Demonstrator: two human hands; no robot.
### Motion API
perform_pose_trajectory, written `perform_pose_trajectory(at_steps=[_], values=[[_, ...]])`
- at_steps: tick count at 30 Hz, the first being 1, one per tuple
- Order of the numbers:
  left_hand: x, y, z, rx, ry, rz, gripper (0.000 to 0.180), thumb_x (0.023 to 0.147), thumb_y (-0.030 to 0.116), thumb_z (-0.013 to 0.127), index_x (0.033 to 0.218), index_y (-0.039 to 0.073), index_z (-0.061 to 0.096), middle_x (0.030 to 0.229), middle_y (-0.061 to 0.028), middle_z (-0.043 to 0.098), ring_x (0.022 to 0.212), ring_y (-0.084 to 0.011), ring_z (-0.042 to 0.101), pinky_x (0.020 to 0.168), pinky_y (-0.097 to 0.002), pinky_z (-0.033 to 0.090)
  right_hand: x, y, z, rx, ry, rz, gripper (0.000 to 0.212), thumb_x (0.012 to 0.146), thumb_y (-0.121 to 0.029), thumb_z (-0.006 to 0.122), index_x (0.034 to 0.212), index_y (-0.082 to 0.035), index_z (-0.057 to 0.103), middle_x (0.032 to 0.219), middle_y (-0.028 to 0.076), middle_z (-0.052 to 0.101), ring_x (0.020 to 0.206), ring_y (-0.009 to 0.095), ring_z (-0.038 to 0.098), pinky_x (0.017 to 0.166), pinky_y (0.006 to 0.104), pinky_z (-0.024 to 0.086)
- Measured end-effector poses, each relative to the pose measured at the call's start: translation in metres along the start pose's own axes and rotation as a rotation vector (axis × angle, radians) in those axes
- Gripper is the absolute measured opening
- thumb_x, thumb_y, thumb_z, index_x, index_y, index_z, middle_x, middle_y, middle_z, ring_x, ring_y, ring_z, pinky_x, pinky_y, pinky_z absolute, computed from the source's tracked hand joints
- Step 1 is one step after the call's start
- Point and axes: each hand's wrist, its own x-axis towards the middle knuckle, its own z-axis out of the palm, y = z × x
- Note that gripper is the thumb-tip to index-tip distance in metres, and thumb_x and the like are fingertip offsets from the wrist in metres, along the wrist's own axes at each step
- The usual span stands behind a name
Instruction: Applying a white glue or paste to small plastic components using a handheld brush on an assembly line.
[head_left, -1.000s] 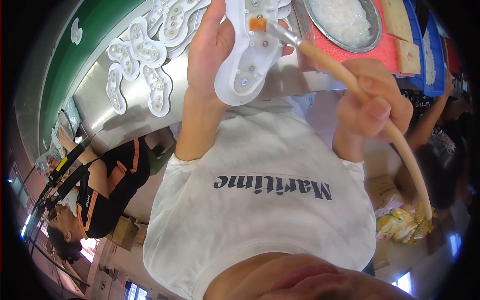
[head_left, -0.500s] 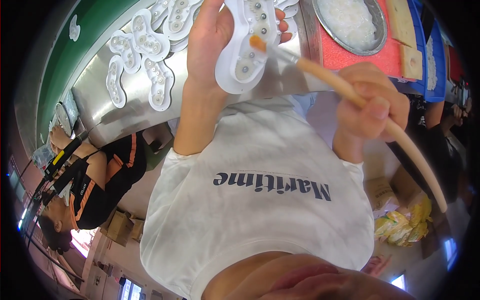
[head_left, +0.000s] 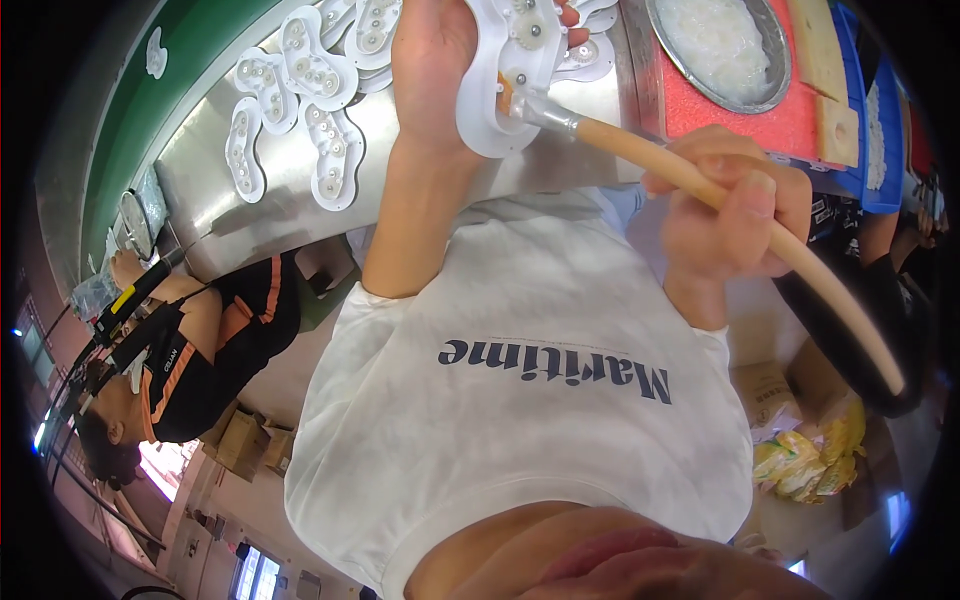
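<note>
My left hand (head_left: 432,75) grips a white, curved plastic housing (head_left: 490,120) with small gears and metal pins inside; its fingertips show past the far side, and the upper frame edge cuts the housing off. In my closed right hand (head_left: 740,205) is a brush (head_left: 640,150) with a long, pale wooden handle and a metal ferrule. Its orange-brown bristles dip into the near end of the housing, partly hidden by the housing wall. Several similar housings with gears (head_left: 333,155) lie on the metal table to the left of my left hand.
A round metal bowl (head_left: 783,92) holding a whitish, jelly-like mass stands on red foam (head_left: 690,100) at the right. Beyond it are pale blocks (head_left: 835,130) and a blue tray (head_left: 882,185). Along the left runs a green surface (head_left: 125,110). Another person (head_left: 215,340) works at the left.
The bristles have moved toward the near end of the housing and deeper into it. The housing and table things appear higher and further right in view.
</note>
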Motion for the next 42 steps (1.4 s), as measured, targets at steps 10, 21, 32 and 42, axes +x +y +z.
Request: perform_pose_trajectory(at_steps=[10, 21, 32, 42], values=[[-0.002, 0.000, 0.008, 0.019, -0.018, 0.062, 0.056, 0.099, 0.047, 0.023, 0.121, 0.002, 0.048, 0.092, -0.0156, 0.061, 0.085, -0.0276, 0.061, 0.079, -0.0403, 0.050, 0.006, 0.016, -0.005, 0.081, 0.206, -0.015, 0.020, 0.089, -0.012, 0.048, 0.078, 0.005, 0.049, 0.057, 0.016, 0.057, 0.040, 0.017, 0.054, 0.036, 0.0270, 0.045], [0.004, 0.006, -0.005, -0.008, 0.016, -0.025, 0.056, 0.098, 0.048, 0.026, 0.119, 0.002, 0.050, 0.093, -0.0174, 0.063, 0.083, -0.0294, 0.064, 0.077, -0.0417, 0.054, 0.003, 0.015, -0.003, 0.105, 0.171, 0.157, 0.022, 0.086, -0.015, 0.045, 0.074, 0.004, 0.047, 0.056, 0.019, 0.055, 0.038, 0.022, 0.051, 0.035, 0.0314, 0.043], [0.005, 0.011, -0.016, -0.140, 0.035, -0.236, 0.055, 0.097, 0.047, 0.030, 0.120, 0.000, 0.051, 0.090, -0.0199, 0.064, 0.081, -0.0322, 0.066, 0.075, -0.0440, 0.056, -0.001, 0.020, -0.007, 0.066, -0.143, -0.117, 0.022, 0.089, -0.019, 0.043, 0.082, 0.001, 0.046, 0.059, 0.021, 0.055, 0.041, 0.025, 0.053, 0.034, 0.0330, 0.042], [0.005, 0.010, -0.013, -0.207, -0.027, -0.361, 0.054, 0.099, 0.042, 0.029, 0.123, -0.002, 0.047, 0.099, -0.0214, 0.064, 0.084, -0.0330, 0.066, 0.077, -0.0443, 0.056, 0.018, 0.019, -0.013, 0.275, -0.292, -0.102, 0.018, 0.088, -0.011, 0.048, 0.081, 0.006, 0.049, 0.064, 0.020, 0.057, 0.047, 0.014, 0.046, 0.041, 0.0265, 0.036]])
